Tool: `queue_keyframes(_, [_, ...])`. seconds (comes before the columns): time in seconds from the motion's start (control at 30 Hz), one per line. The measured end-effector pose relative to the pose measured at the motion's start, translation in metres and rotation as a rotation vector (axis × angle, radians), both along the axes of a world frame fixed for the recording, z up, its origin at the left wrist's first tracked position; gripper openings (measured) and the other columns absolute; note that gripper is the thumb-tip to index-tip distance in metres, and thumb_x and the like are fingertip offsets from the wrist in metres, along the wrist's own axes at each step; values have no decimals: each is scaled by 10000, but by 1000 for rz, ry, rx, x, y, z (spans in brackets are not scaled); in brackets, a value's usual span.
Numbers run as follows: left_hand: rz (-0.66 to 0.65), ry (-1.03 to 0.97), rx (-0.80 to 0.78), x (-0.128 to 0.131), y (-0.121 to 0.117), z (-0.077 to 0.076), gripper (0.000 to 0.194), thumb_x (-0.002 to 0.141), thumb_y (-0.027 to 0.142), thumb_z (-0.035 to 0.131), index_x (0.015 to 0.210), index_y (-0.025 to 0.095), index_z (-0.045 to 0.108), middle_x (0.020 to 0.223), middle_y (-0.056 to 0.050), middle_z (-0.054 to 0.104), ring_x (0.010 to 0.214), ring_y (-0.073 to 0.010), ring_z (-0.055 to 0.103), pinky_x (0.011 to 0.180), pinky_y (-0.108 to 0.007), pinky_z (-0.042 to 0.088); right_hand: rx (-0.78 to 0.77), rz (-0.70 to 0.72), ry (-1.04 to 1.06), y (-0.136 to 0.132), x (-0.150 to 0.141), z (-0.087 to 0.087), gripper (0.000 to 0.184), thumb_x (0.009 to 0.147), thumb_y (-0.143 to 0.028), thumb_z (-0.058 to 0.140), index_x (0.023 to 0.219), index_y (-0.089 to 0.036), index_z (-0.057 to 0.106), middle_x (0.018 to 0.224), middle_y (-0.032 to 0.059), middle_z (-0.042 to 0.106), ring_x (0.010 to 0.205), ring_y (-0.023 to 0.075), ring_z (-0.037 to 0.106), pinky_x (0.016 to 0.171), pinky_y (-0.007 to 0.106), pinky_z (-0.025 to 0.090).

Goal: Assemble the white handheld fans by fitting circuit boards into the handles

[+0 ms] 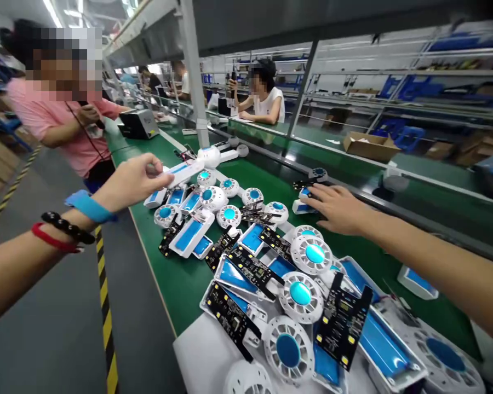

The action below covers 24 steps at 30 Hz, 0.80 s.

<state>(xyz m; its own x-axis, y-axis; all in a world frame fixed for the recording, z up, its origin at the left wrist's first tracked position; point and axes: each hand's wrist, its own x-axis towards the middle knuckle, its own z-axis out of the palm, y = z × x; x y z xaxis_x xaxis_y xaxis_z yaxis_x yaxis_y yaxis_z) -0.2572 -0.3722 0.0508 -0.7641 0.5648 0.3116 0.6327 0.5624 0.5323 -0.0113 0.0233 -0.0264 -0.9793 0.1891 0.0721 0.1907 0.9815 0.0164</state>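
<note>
My left hand (137,178) is curled, thumb and fingers closed at the near end of a long white plastic housing (184,172) with a rounded head. My right hand (337,205) lies with fingers stretched out over a white housing with a blue insert (304,203), its fingertips touching or just above it. Between and below the hands lies a heap of similar housings with round slotted heads (299,295) bearing shiny blue discs. Black circuit boards (225,314) with yellow squares hang loose among them. Blue rectangular packs (384,339) fill the open bodies.
The parts spread along a green bench (164,279); its left edge borders a grey floor with yellow-black tape (107,323). A person in a pink top (61,126) stands at left near a dark box (139,124). A metal post (195,71) rises behind; another person (269,104) sits opposite.
</note>
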Motion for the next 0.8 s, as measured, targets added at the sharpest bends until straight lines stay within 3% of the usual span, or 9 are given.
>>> queue_keyframes(0.1, [92,116,-119,-16,-18,-23,309,825,495,625,806,201,531,724,6,612,792,-220,629,850,-382,511,109,94,-89,-9,-45,-10,461,847,-299,767,1272,-153,662,1411,181,589,1407,380,443,1180,621,269])
queue_keyframes(0.23, [94,127,-208,-34,-19,-55,310,803,537,584,850,236,530,704,-27,611,720,-275,627,708,-360,463,121,37,-133,-18,-74,-5,279,988,-365,680,1152,-139,676,1232,96,662,1178,269,621,1067,533,467])
queue_keyframes(0.33, [43,81,-224,-38,-14,-76,368,831,575,547,955,229,567,837,-69,678,787,-295,664,723,-361,474,48,-86,-65,-26,-71,19,262,985,-350,689,1139,-138,673,1172,86,673,1088,245,655,999,486,524])
queue_keyframes(0.43, [30,35,-212,-38,-9,-90,478,855,613,503,1090,205,584,1011,-113,696,921,-313,678,797,-378,505,-70,-274,148,-37,-63,60,395,999,-355,648,1317,-131,576,1249,140,638,1149,298,629,1021,550,489])
queue_keyframes(0.53, [-1,7,-212,-39,-1,-92,560,837,636,519,1154,179,595,1079,-130,686,1010,-334,668,873,-402,524,-325,-357,273,-58,-62,98,469,1072,-354,470,1448,-78,418,1279,206,623,1096,289,663,947,482,537])
queue_keyframes(0.6, [-41,0,-227,-39,6,-88,574,819,629,539,1140,158,614,1071,-142,691,1008,-360,671,920,-453,525,-548,-336,211,-81,-66,106,392,1078,-343,448,1344,-64,521,1111,178,700,901,220,713,798,352,597])
queue_keyframes(0.7, [-104,40,-200,-32,9,-80,613,840,596,521,1193,101,601,1300,-221,612,1277,-426,544,1126,-540,394,-773,-306,78,-115,-78,94,252,1013,-331,610,1045,-90,675,828,115,725,679,178,688,632,288,609])
queue_keyframes(0.77, [-131,58,-143,-24,5,-78,650,887,584,465,1266,65,562,1456,-257,492,1433,-423,390,1211,-545,280,-845,-287,11,-125,-87,80,248,1001,-345,652,981,-100,692,795,87,717,663,164,687,625,283,612])
queue_keyframes(0.8, [-139,53,-114,-20,1,-78,658,909,587,440,1301,69,543,1487,-256,466,1452,-413,370,1213,-548,283,-858,-283,-9,-124,-91,74,278,1014,-378,638,1003,-105,691,822,75,718,680,157,692,639,284,614])
